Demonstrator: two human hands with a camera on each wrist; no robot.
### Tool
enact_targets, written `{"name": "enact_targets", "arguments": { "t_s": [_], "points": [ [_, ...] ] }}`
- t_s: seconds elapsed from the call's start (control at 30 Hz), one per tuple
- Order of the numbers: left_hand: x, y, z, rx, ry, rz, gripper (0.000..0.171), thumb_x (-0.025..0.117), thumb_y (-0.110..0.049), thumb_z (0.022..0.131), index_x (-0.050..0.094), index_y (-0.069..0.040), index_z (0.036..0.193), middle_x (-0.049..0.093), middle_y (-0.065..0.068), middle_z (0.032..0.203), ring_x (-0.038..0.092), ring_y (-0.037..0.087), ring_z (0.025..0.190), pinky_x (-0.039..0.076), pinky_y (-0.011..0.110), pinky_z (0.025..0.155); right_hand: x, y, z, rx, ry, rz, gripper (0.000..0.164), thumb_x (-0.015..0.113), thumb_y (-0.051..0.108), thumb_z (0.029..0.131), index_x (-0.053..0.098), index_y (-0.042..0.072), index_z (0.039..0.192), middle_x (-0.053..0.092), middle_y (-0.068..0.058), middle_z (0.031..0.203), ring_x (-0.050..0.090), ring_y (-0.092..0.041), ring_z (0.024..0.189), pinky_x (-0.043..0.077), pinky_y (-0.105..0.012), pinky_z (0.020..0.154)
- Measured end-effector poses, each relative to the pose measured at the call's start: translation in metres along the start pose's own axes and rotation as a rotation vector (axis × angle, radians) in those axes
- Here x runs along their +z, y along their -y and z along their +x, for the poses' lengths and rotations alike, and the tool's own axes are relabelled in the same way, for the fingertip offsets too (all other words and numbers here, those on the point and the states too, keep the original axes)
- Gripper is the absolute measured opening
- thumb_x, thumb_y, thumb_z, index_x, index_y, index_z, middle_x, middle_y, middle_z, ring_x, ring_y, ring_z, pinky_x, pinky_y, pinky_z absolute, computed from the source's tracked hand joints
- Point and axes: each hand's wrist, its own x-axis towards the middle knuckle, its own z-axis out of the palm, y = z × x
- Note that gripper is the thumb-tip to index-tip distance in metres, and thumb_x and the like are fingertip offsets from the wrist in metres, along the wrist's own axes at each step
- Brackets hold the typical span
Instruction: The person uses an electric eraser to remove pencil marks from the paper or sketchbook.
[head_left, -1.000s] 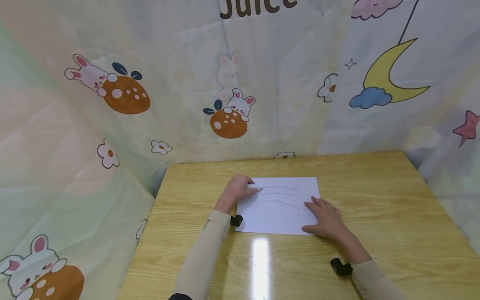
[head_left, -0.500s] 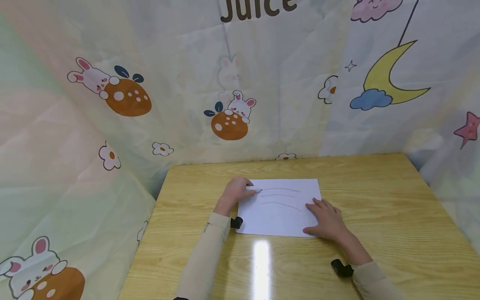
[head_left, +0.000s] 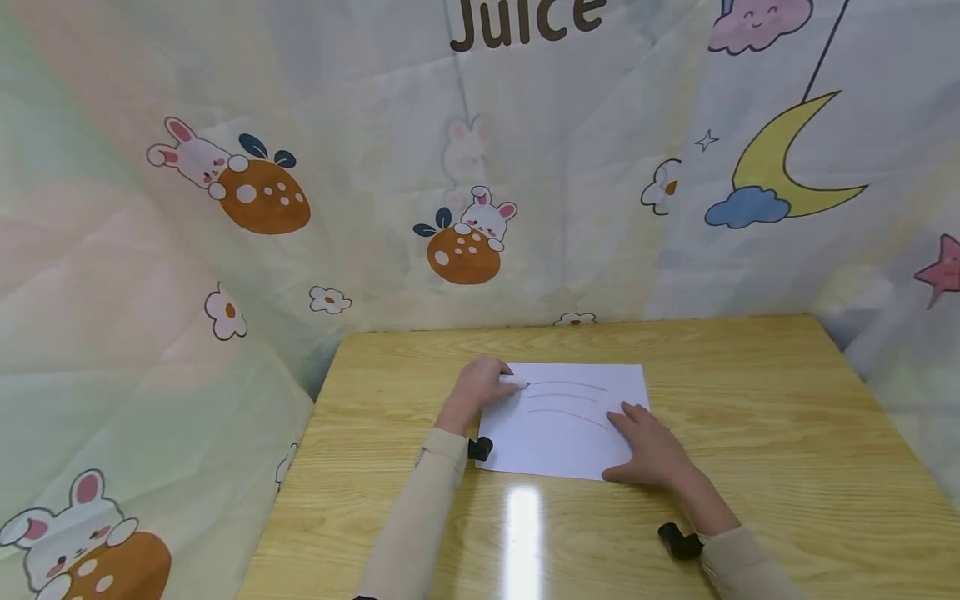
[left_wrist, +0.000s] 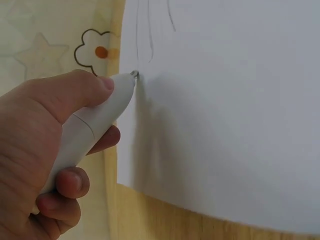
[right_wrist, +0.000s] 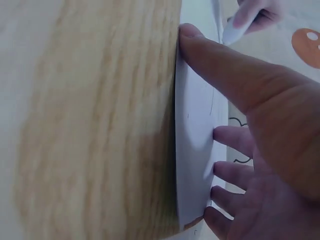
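In the head view a white sheet of paper (head_left: 551, 450) lies on the wooden table, with three thin curved grey lines drawn across its upper half. My left hand (head_left: 480, 385) is at the sheet's upper left, gripping a thick white pen-shaped tool (left_wrist: 102, 112). The tool's small metal tip points at the left end of the top line; whether it touches cannot be told. My right hand (head_left: 651, 448) rests on the sheet's right edge with thumb and fingers spread, seen close in the right wrist view beside the paper (right_wrist: 192, 145).
The wooden table (head_left: 780, 433) extends around the sheet. Behind it hangs a cloth backdrop (head_left: 570, 250) printed with rabbits, flowers and a moon. Black wrist-worn pieces, such as the right one (head_left: 678, 542), stick out beside both sleeves.
The head view has shifted slightly. My right hand has slid a little left, further onto the sheet. My left hand with the white tool stays at about the same place on the paper.
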Motion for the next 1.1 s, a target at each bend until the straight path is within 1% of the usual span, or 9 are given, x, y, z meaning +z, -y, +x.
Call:
{"name": "enact_targets", "arguments": {
  "t_s": [0.1, 0.27, 0.37, 0.47, 0.57, 0.67, 0.83, 1.03, 1.1],
  "points": [
    [-0.0012, 0.0049, -0.0037, -0.003, 0.001, -0.002, 0.024, 0.078, -0.034, 0.082, 0.078, -0.013, 0.095, 0.071, -0.004, 0.089, 0.057, 0.006, 0.067, 0.047, 0.024, 0.062, 0.0032, -0.0007, 0.0023, -0.001, -0.017, 0.005, 0.094, 0.089, 0.045, 0.061, 0.054, -0.003, 0.134, 0.041, -0.032, 0.141, 0.033, -0.052, 0.130, 0.031, -0.063, 0.100],
    [0.0026, 0.0056, -0.0045, 0.026, 0.005, -0.038, 0.026, 0.077, -0.035, 0.083, 0.078, -0.012, 0.096, 0.072, -0.004, 0.090, 0.058, 0.006, 0.071, 0.048, 0.024, 0.065, 0.0050, -0.0055, 0.0042, -0.005, -0.008, -0.011, 0.095, 0.089, 0.046, 0.059, 0.055, -0.002, 0.133, 0.042, -0.032, 0.140, 0.035, -0.052, 0.129, 0.032, -0.063, 0.099],
    [0.0041, 0.0055, -0.0054, 0.022, -0.004, -0.057, 0.025, 0.078, -0.034, 0.082, 0.078, -0.012, 0.094, 0.071, -0.004, 0.090, 0.058, 0.006, 0.072, 0.048, 0.025, 0.066, 0.0058, -0.0075, 0.0039, 0.002, -0.001, -0.016, 0.096, 0.089, 0.047, 0.059, 0.055, -0.002, 0.133, 0.041, -0.031, 0.140, 0.034, -0.052, 0.129, 0.032, -0.064, 0.098],
    [0.0045, 0.0050, -0.0063, 0.009, 0.004, -0.073, 0.023, 0.079, -0.033, 0.081, 0.079, -0.012, 0.093, 0.071, -0.005, 0.088, 0.058, 0.006, 0.070, 0.048, 0.024, 0.066, 0.0068, -0.0072, 0.0039, 0.010, 0.011, -0.011, 0.096, 0.089, 0.048, 0.059, 0.055, -0.002, 0.133, 0.041, -0.031, 0.141, 0.033, -0.052, 0.129, 0.031, -0.065, 0.098],
    [0.0039, 0.0030, -0.0050, 0.034, 0.006, -0.069, 0.023, 0.078, -0.033, 0.083, 0.078, -0.013, 0.094, 0.071, -0.005, 0.088, 0.058, 0.006, 0.071, 0.048, 0.025, 0.067, 0.0074, -0.0056, 0.0046, 0.018, 0.012, -0.009, 0.096, 0.089, 0.048, 0.060, 0.054, -0.001, 0.135, 0.040, -0.030, 0.142, 0.033, -0.051, 0.130, 0.031, -0.065, 0.098],
    [0.0013, 0.0009, -0.0021, 0.047, 0.001, -0.071, 0.024, 0.077, -0.033, 0.084, 0.078, -0.012, 0.096, 0.072, -0.004, 0.091, 0.058, 0.006, 0.074, 0.048, 0.025, 0.069, 0.0048, -0.0034, 0.0059, 0.020, -0.008, -0.011, 0.095, 0.089, 0.047, 0.059, 0.055, -0.001, 0.134, 0.041, -0.030, 0.142, 0.033, -0.051, 0.130, 0.031, -0.066, 0.097],
    [-0.0019, 0.0012, -0.0024, -0.012, 0.025, -0.081, 0.024, 0.079, -0.032, 0.082, 0.078, -0.012, 0.094, 0.071, -0.004, 0.090, 0.058, 0.007, 0.072, 0.048, 0.026, 0.066, 0.0023, -0.0023, 0.0058, 0.024, 0.010, -0.006, 0.094, 0.089, 0.046, 0.061, 0.054, -0.001, 0.134, 0.040, -0.030, 0.142, 0.032, -0.051, 0.131, 0.030, -0.067, 0.097],
    [-0.0018, 0.0000, 0.0002, 0.003, 0.031, -0.081, 0.026, 0.077, -0.035, 0.082, 0.078, -0.013, 0.096, 0.071, -0.005, 0.090, 0.057, 0.007, 0.070, 0.048, 0.026, 0.066, 0.0030, -0.0032, 0.0062, 0.024, -0.006, -0.019, 0.095, 0.089, 0.047, 0.059, 0.055, 0.000, 0.134, 0.041, -0.029, 0.142, 0.034, -0.051, 0.130, 0.031, -0.065, 0.098],
    [-0.0010, 0.0001, 0.0006, -0.005, 0.043, -0.078, 0.027, 0.077, -0.036, 0.082, 0.078, -0.013, 0.097, 0.071, -0.005, 0.090, 0.057, 0.007, 0.069, 0.048, 0.026, 0.065, 0.0034, -0.0034, 0.0054, 0.027, 0.000, -0.015, 0.095, 0.090, 0.047, 0.059, 0.055, 0.000, 0.134, 0.042, -0.029, 0.141, 0.034, -0.051, 0.130, 0.031, -0.065, 0.098]
  ]
}}
